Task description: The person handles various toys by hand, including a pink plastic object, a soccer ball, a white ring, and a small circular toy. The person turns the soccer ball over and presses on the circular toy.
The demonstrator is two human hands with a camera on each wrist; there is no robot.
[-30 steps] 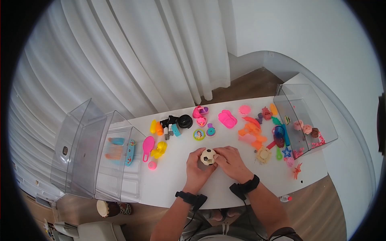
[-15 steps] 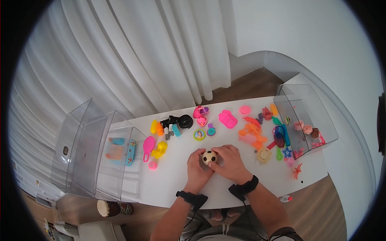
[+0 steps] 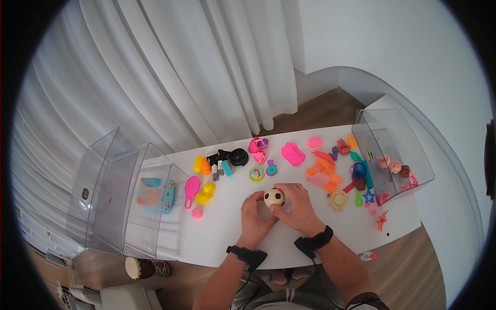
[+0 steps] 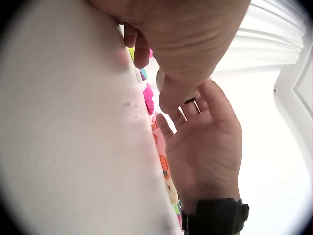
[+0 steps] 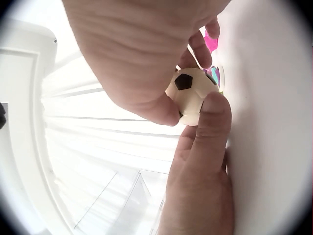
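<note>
A small soccer ball (image 3: 274, 197), cream with black patches, is held up between both hands over the front middle of the white table (image 3: 217, 232). My right hand (image 3: 299, 209) grips it from the right, thumb on the near side and fingers on the far side. My left hand (image 3: 253, 219) curves round its left side. In the right wrist view, the left thumb (image 5: 214, 110) lies across the ball (image 5: 188, 98). From the left wrist, the left hand (image 4: 190, 39) hides most of the ball. Beyond the hands lie a round green-rimmed toy (image 3: 257, 174) and a teal-and-purple toy (image 3: 271, 168).
Left of the hands are a pink paddle-shaped toy (image 3: 191, 190), yellow toys (image 3: 205, 194) and a pink ball (image 3: 197, 213). Clear bins stand at the left (image 3: 98, 201) and right (image 3: 413, 178) ends. Orange toys (image 3: 325, 173) and other small toys spread across the right side.
The ball has turned and shifted slightly right. My right hand has moved from fingertips on its right side to a grip with fingers beyond it. The left hand has barely moved.
</note>
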